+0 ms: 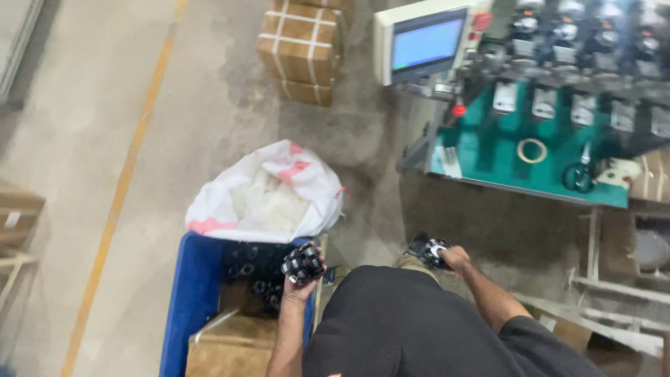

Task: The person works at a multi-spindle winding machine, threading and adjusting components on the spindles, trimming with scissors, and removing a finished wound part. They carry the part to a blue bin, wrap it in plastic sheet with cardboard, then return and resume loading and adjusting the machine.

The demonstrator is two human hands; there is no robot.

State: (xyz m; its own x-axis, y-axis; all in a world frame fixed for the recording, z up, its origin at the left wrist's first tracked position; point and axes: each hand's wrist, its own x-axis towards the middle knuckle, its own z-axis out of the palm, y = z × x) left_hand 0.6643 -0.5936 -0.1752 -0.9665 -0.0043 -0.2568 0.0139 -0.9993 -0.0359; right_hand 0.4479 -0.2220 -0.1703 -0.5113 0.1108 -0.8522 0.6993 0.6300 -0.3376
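Hands (301,276) (453,257) each clutch black-white spool bundles (303,262) (428,249); axis unclear, blurred.

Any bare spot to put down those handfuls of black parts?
Green bench top: free patch left of the tape ring; scissors crowd its right end. Open floor between the yellow line and the white sack. Blue bin is crowded. Left hand and right hand both full.

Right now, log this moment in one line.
left hand: holds spools over blue bin | right hand: holds spools
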